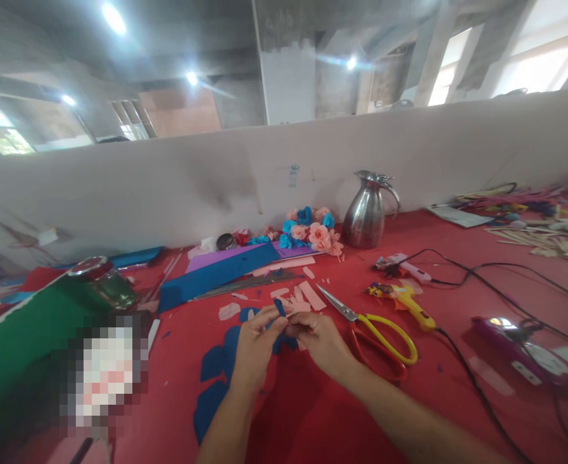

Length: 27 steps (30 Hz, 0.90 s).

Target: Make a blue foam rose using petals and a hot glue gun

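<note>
Both my hands meet over the red table, fingers pinched around a small dark blue paper piece (pixel 279 307). My left hand (pixel 261 335) holds it from the left, thumb and fingertips together. My right hand (pixel 319 338) pinches at its lower right side; the fingertips partly hide what they grip. Several dark blue cut paper petals (pixel 211 364) lie under and left of my left wrist. Beside my right hand rest scissors (pixel 361 316) with one yellow and one red handle, their blades slightly apart. Pale pink paper scraps (pixel 312 295) are scattered just beyond my fingers.
Pink and blue paper flowers (pixel 313 232) sit near a steel jug (pixel 367 212) at the back. To the right lie a yellow glue gun (pixel 407 306), a pink glue gun (pixel 404 265) and a purple power strip (pixel 525 354) with trailing cords. A glass jar (pixel 107 287) stands left.
</note>
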Motion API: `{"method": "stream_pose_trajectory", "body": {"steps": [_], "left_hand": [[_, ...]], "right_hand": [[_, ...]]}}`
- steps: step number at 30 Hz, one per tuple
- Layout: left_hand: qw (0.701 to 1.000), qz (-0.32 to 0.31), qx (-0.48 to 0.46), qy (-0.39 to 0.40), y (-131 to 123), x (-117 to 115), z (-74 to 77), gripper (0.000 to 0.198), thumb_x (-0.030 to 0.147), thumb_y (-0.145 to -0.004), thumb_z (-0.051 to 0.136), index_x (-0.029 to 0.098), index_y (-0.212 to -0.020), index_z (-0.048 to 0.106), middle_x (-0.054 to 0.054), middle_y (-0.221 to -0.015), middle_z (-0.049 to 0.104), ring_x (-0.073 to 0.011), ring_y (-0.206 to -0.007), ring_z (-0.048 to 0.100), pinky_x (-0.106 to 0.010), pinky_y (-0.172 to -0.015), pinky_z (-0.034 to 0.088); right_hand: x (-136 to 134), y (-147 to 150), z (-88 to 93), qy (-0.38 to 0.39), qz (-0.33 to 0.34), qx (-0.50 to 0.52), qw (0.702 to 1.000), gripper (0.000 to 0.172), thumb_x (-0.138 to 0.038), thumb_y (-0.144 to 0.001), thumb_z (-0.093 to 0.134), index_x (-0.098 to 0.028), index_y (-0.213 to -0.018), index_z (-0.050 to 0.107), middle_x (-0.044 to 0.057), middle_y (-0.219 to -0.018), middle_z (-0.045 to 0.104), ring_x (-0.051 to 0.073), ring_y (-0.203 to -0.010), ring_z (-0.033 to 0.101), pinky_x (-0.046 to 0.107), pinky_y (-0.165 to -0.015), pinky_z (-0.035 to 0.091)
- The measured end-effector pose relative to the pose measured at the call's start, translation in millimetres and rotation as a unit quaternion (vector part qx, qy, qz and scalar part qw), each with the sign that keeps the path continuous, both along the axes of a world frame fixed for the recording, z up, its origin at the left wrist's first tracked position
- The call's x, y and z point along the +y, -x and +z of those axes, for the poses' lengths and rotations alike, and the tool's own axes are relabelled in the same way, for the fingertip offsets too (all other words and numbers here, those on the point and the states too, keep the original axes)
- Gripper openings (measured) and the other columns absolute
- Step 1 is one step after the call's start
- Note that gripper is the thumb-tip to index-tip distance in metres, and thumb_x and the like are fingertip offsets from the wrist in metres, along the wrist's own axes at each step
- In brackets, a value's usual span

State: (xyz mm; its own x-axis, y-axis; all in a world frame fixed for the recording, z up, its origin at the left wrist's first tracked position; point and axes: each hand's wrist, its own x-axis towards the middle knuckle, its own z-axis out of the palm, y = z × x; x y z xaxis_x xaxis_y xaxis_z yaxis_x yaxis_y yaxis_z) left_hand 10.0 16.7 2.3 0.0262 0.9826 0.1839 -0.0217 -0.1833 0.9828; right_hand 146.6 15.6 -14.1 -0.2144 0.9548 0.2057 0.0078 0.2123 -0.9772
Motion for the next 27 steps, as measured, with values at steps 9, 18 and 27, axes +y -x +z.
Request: {"method": "stream_pose_trajectory", "body": {"steps": [9, 18, 27], "left_hand": [[0.989, -0.013, -0.124, 0.081, 2, 6, -9.9, 0.015, 0.027, -0.064, 0.076, 0.017, -0.074, 0.075, -0.006, -0.077, 0.073, -0.0185, -0.077, 0.064, -0.028, -0.074, 0.048], [0.919, 0.065, -0.364, 0.138, 16, 15, -6.5, 0.028, 0.025, -0.049, 0.087, 0.016, -0.064, 0.066, 0.002, -0.067, 0.068, -0.0093, -0.064, 0.062, -0.022, -0.066, 0.05], [0.928, 0.088, -0.328, 0.153, 15, 14, -1.4, 0.03, 0.026, -0.046, 0.088, 0.015, -0.066, 0.07, -0.001, -0.07, 0.07, -0.0098, -0.066, 0.063, -0.02, -0.066, 0.049]], "right_hand": [[0, 1, -0.7, -0.004, -0.011, -0.005, 1.0, 0.018, -0.032, -0.08, 0.058, -0.02, -0.076, 0.072, 0.001, -0.074, 0.068, 0.018, -0.073, 0.062, 0.027, -0.068, 0.047], [-6, -1, -1.0, -0.022, -0.024, -0.153, 0.988, 0.015, -0.021, -0.08, 0.054, -0.02, -0.078, 0.069, 0.0, -0.069, 0.067, 0.015, -0.065, 0.06, 0.023, -0.056, 0.039], [-3, -9, 1.3, -0.142, -0.177, -0.223, 0.948, 0.026, -0.036, -0.086, 0.053, -0.02, -0.071, 0.066, 0.004, -0.072, 0.067, 0.02, -0.075, 0.061, 0.029, -0.069, 0.044]]}}
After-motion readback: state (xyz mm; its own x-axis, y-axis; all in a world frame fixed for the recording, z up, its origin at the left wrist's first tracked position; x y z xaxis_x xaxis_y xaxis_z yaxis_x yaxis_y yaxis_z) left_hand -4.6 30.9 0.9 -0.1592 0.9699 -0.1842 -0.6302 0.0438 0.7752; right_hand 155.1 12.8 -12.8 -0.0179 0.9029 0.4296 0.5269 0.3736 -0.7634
